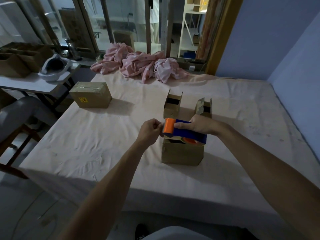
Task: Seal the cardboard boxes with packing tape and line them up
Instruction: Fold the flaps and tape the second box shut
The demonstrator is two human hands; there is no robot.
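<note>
My right hand [202,125] grips a blue and orange tape dispenser [180,131] just above a small cardboard box [181,154] on the bed. At the dispenser's orange front end, my left hand [150,129] pinches the loose end of the tape. Behind them stand two small boxes with their flaps up, one [172,105] to the left and one [205,108] to the right. A larger box [90,94], taped shut and bearing a yellow label, sits at the bed's far left.
The bed [103,144] is covered with a pale pink sheet. A heap of pink cloth [138,64] lies at its far edge. A side table [31,82] on the left holds open boxes and a white headset. A blue wall runs along the right.
</note>
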